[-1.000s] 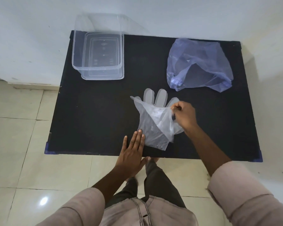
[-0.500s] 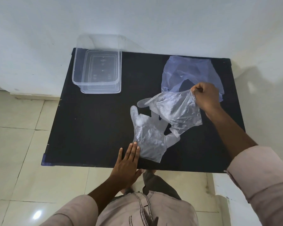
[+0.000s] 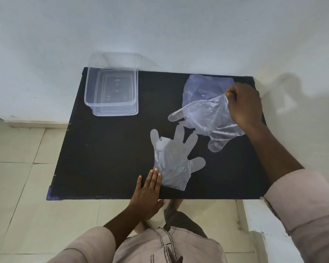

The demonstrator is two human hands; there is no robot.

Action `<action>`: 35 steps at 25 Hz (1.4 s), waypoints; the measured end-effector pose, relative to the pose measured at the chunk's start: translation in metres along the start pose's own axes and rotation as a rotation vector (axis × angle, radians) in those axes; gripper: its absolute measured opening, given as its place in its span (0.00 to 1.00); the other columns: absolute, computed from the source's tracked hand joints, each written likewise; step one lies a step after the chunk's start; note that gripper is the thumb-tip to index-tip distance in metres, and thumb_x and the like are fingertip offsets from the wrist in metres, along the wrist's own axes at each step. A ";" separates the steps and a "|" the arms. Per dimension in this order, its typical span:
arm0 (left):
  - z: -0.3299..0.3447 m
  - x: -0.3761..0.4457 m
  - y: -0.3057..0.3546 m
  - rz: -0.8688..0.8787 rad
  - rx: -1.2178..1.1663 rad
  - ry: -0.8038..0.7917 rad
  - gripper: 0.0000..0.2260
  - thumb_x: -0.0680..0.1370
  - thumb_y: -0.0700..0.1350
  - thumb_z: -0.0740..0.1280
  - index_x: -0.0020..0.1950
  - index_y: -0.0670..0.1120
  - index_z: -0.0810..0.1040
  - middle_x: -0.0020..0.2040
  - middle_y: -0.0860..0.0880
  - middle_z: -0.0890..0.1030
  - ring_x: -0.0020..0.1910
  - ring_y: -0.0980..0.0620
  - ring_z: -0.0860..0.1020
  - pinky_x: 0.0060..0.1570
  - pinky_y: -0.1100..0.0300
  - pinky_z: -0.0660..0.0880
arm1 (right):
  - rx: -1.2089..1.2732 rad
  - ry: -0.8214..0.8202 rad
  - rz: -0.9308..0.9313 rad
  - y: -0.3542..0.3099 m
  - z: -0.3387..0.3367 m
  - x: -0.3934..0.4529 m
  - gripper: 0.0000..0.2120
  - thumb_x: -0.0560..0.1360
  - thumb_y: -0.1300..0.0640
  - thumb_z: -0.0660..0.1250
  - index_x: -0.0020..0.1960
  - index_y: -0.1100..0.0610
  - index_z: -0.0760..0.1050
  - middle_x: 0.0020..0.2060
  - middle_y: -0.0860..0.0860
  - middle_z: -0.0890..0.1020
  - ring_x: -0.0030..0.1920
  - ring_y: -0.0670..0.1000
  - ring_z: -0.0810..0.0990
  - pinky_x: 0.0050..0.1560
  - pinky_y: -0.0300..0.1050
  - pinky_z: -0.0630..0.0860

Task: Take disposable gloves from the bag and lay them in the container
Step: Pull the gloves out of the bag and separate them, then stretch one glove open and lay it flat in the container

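One clear disposable glove lies flat on the black table, fingers pointing away from me. My left hand rests flat at the near edge, fingertips pressing on that glove's cuff corner. My right hand pinches the cuff of a second clear glove, which hangs over the table's right part with its fingers trailing left and down. The bluish plastic bag lies crumpled behind it at the back right. A clear rectangular container stands at the back left with nothing inside.
The table backs onto a white wall. Beige floor tiles show to the left and below. My legs and shirt are at the bottom of the view, near the table's front edge.
My right hand has peeled the second glove off the lying one and carried it up and to the right, over the bag. My left hand stays pressed on the lower glove.
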State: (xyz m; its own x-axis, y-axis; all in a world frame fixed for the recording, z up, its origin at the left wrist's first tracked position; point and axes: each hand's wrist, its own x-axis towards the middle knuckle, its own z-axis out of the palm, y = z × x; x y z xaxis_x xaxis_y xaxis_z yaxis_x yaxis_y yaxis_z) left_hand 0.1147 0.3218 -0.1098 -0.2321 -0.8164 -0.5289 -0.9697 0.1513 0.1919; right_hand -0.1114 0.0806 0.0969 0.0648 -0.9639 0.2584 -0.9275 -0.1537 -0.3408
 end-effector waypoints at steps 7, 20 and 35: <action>-0.050 -0.008 0.004 0.006 -0.263 -0.072 0.32 0.80 0.56 0.59 0.78 0.44 0.50 0.81 0.43 0.52 0.79 0.40 0.53 0.74 0.41 0.54 | -0.047 -0.007 -0.130 -0.026 -0.033 -0.016 0.08 0.78 0.60 0.60 0.46 0.59 0.77 0.45 0.57 0.82 0.45 0.55 0.77 0.44 0.43 0.68; -0.323 -0.027 0.044 0.473 -0.707 0.507 0.21 0.73 0.43 0.75 0.64 0.43 0.77 0.60 0.46 0.81 0.57 0.48 0.80 0.54 0.59 0.78 | -0.120 -0.257 -0.459 -0.101 -0.131 -0.059 0.07 0.78 0.59 0.61 0.48 0.60 0.78 0.42 0.55 0.79 0.42 0.55 0.76 0.40 0.46 0.67; -0.346 -0.046 0.086 0.301 -1.276 0.746 0.04 0.71 0.45 0.76 0.36 0.52 0.86 0.36 0.53 0.86 0.32 0.57 0.81 0.28 0.62 0.76 | 0.646 0.081 -0.041 -0.024 -0.138 -0.098 0.13 0.69 0.50 0.75 0.50 0.56 0.82 0.45 0.52 0.85 0.43 0.50 0.81 0.44 0.41 0.75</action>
State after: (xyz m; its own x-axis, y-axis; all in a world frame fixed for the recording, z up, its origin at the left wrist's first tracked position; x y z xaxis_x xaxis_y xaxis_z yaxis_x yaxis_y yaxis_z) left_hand 0.0685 0.1797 0.2174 0.0669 -0.9912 0.1142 -0.0881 0.1082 0.9902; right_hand -0.1463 0.2087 0.2043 0.0441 -0.9390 0.3411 -0.5154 -0.3139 -0.7974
